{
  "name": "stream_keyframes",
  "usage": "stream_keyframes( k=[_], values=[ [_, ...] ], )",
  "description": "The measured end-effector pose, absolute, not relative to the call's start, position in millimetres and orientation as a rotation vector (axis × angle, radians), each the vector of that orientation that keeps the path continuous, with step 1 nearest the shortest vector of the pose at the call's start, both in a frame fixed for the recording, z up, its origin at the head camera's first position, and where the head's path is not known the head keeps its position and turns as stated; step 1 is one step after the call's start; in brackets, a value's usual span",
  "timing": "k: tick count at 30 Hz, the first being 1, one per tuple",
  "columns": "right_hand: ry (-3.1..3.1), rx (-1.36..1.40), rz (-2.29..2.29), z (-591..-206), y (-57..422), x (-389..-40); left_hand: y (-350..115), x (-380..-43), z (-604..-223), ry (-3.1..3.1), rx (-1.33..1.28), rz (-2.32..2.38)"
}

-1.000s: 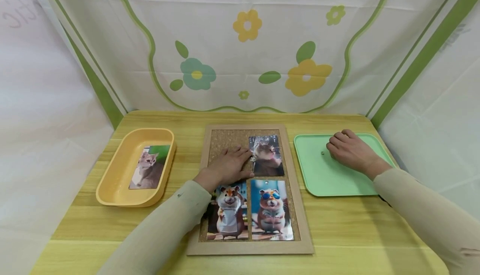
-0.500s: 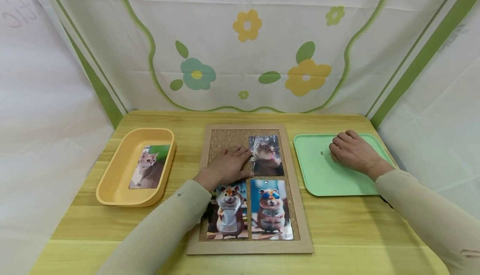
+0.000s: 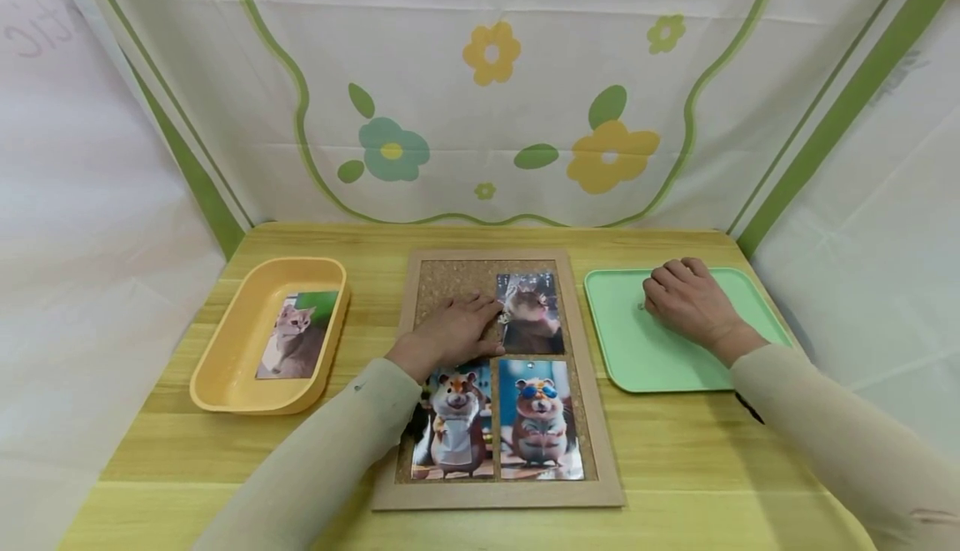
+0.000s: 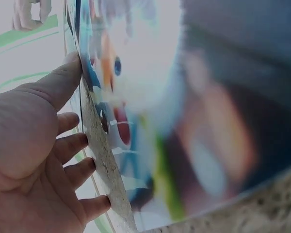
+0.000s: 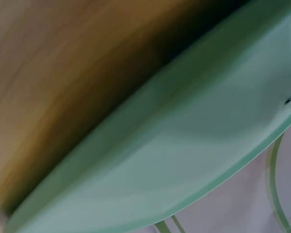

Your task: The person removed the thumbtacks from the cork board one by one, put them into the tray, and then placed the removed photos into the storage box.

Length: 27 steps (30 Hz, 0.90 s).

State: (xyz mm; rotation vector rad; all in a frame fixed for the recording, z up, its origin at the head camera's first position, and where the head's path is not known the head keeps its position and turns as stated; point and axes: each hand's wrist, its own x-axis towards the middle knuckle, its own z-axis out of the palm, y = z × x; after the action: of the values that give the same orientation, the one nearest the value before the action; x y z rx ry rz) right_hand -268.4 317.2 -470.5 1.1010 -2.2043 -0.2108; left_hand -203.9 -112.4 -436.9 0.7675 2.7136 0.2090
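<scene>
My left hand rests flat on the framed cork board, its fingers spread beside a cat photo and above a photo of a hamster in an apron. In the left wrist view the fingertips touch the cork. My right hand is over the green tray, knuckles up and fingers bent down; its fingertips are hidden. Just left of its fingers lies a tiny object, like a small pin. A small dark speck shows on the tray in the right wrist view.
A yellow bin with another cat photo stands on the left of the wooden table. A photo of a hamster in sunglasses, with a clear pin at its top, is on the board. A flowered curtain hangs behind.
My right hand first shifted slightly right, then moved left over the tray, close to the tiny object. My left hand stays in place on the board.
</scene>
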Motion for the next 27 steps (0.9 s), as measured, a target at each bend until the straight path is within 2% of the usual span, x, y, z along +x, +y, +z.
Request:
stream_keyframes(
  k=[12, 19, 27],
  values=[
    [-2.202, 1.018, -0.118, -468, 271, -253, -113, -207, -437, 2.704, 0.765, 0.231],
    [-2.266, 1.007, -0.078, -465, 242, -243, -114, -212, -436, 2.732, 0.760, 0.394],
    [-2.409, 0.950, 0.004, -464, 213, -225, -116, -215, -430, 2.771, 0.532, 0.709]
  ],
)
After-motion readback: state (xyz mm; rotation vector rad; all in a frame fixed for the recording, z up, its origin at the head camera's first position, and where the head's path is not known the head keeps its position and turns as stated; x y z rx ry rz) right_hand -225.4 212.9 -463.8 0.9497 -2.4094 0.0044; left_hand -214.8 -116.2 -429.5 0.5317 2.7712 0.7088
